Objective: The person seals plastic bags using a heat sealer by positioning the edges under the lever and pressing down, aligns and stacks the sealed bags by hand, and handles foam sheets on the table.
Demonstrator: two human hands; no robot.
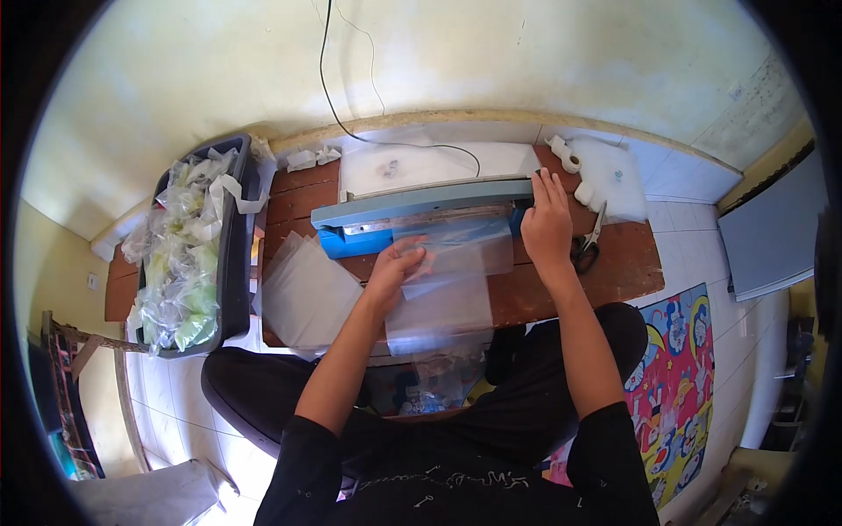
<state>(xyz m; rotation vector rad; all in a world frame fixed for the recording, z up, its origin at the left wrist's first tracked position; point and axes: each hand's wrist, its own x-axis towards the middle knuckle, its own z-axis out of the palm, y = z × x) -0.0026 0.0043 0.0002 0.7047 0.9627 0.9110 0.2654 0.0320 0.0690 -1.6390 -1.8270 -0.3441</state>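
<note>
A blue plastic heat sealer [344,243] with a long grey arm [412,203] sits on the brown wooden table. My left hand [396,266] pinches a clear plastic bag [481,254] between thumb and fingers. The bag's upper part lies against the front of the sealer, under the arm. At the arm's right end rests my right hand [547,221], its fingers stretched out over the top; its thumb is hidden. Below the left hand, more clear plastic [456,316] hangs over the table's front edge. Flat clear bags [307,285] lie fanned out to the left.
A dark crate [235,302] full of filled plastic bags [180,263] stands at left. Scissors [589,245] lie right of the sealer, near a white roll [564,156] and a white plastic pack [610,175]. A black cable [326,61] runs down the wall behind the sealer.
</note>
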